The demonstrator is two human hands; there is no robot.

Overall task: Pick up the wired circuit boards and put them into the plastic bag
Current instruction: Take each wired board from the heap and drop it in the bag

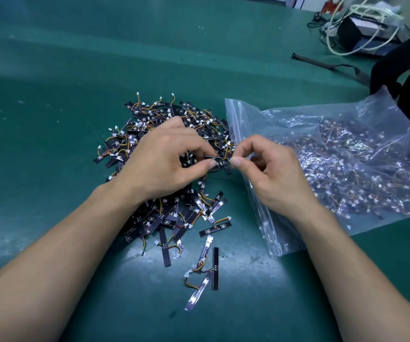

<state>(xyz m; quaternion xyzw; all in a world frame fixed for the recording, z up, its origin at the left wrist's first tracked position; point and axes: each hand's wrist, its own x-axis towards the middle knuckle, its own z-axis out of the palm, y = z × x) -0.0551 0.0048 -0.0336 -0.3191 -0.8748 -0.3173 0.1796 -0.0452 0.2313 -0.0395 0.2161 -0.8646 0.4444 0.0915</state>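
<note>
A pile of small black wired circuit boards [164,114] with orange and yellow leads lies on the green mat, with loose boards [215,267] trailing toward me. My left hand [164,159] sits on the pile and pinches a circuit board [220,159] between thumb and fingers. My right hand [270,169] meets it from the right and pinches the same board's end, at the mouth of the plastic bag [248,114]. The clear zip bag lies to the right and holds many boards [347,164].
The green mat [50,119] spreads wide to the left and back. A black strap [322,62] and a black bag [408,70] lie at the right. A dark box with white cables [362,28] stands at the back right.
</note>
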